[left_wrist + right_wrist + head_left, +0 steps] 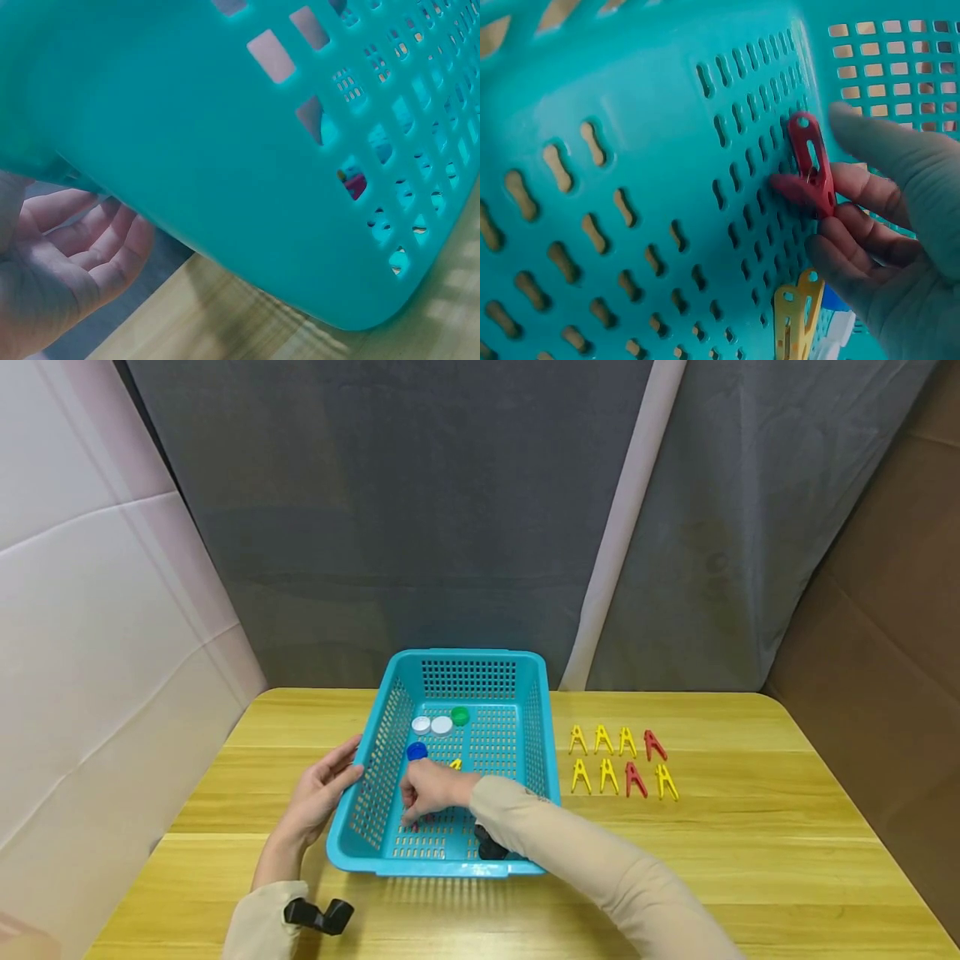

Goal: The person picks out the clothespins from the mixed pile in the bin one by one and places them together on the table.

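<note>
A blue-green plastic basket (450,867) stands on the table, and my left hand (318,793) holds its left rim. In the left wrist view, the fingers (112,251) curl at the basket's edge, their tips partly hidden. My right hand (435,787) reaches down inside the basket. There, its fingers touch a red clothespin (810,169) lying on the basket floor, while the thumb (862,135) stands apart from it. Close by in the basket lies a yellow clothespin (789,322). The right hand partly covers both clothespins in the head view.
Farther back in the basket are a blue cap (417,750), two white caps (442,726) and a green cap (460,716). Right of the basket, several yellow clothespins (602,739) and two red clothespins (635,779) lie in two rows on the wooden table (750,860).
</note>
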Tool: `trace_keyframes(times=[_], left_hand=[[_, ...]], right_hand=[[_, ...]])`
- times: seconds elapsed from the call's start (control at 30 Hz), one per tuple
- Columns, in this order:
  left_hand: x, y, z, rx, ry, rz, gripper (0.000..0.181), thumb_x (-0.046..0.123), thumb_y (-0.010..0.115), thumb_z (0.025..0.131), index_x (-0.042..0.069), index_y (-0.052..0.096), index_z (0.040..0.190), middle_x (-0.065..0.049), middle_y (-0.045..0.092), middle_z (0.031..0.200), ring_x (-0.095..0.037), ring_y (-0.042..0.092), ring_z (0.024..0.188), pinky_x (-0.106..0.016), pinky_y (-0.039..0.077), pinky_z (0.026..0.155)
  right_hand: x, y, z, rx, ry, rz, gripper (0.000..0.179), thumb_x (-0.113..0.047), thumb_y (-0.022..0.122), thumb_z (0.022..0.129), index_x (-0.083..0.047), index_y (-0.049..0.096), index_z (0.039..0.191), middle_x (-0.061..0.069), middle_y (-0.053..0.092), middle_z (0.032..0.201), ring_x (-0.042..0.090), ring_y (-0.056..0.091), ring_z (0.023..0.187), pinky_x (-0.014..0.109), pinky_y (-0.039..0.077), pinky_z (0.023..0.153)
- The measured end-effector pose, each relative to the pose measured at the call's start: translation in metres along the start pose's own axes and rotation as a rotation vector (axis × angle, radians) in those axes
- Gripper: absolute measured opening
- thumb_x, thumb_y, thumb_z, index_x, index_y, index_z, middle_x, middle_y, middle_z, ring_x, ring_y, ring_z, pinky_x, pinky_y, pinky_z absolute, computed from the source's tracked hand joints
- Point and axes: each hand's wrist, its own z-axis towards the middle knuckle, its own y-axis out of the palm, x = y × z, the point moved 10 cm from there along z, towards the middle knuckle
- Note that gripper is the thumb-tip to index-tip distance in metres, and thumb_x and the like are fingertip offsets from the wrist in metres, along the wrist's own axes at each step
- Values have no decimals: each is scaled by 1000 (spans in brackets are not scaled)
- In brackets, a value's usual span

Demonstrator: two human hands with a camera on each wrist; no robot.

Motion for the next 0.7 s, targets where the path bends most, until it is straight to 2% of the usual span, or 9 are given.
trace_keyframes(times=[0.17, 0.27, 0.5, 0.7], left_hand=[[-1, -1, 1, -1, 0, -15, 58, 9, 54, 95, -8, 26, 143, 6, 54, 115, -3, 59, 98, -23, 53, 77], [-2, -1, 1, -2, -5, -8, 59, 10, 54, 96, -8, 26, 144, 9, 54, 114, -3, 59, 98, -23, 53, 77], [-2, -2, 2, -2, -8, 2, 58, 10, 54, 96, -7, 27, 144, 4, 53, 117, -4, 59, 98, -25, 53, 77], [-3, -2, 2, -2, -10, 15, 58, 11, 53, 96, -7, 26, 144, -4, 52, 121, -3, 59, 98, -24, 53, 78]], right_hand=[[2, -3, -2, 13, 34, -80, 16, -20, 81, 74, -10, 69, 76, -9, 49, 76, 2, 43, 71, 10, 38, 57], [2, -3, -4, 2, 63, -132, 20, -21, 83, 72, -10, 68, 79, -7, 45, 79, 4, 41, 73, 11, 37, 57], [2, -5, -9, -43, 119, -257, 25, -15, 83, 68, -12, 67, 87, -6, 45, 84, 6, 43, 74, 13, 39, 59], [8, -5, -7, -25, 139, -291, 36, -7, 81, 66, -10, 65, 98, -1, 50, 89, 8, 46, 76, 15, 42, 62]])
